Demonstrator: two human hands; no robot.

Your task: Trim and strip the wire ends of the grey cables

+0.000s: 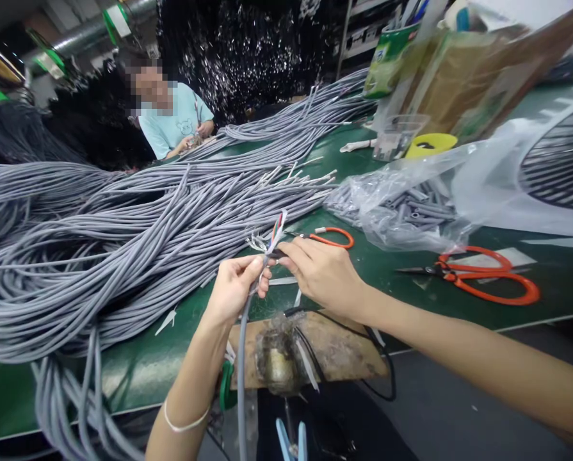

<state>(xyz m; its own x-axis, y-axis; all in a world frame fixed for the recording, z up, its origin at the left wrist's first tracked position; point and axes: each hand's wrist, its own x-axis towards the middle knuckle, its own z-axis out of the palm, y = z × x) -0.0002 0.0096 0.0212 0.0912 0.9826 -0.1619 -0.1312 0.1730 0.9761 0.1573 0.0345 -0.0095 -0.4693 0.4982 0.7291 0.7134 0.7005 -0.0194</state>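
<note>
My left hand [238,282] pinches a grey cable [242,365] just below its stripped end. From that end, thin coloured wires [276,230], red, green and white among them, fan upward with frayed pale strands. My right hand [322,272] is closed beside the stripped end, with a small dark piece [277,254] showing at its fingertips; its kind is unclear. Just behind the right hand lies a pair of scissors with an orange handle [341,235], partly hidden by the hand.
Long bundles of grey cable [137,224] cover the left of the green table [137,378]. Orange-handled scissors [495,275], a plastic bag of short grey tubes [411,205] and a fan [562,153] are at right. A stained board [353,352] sits below my hands. Another person [175,121] works opposite.
</note>
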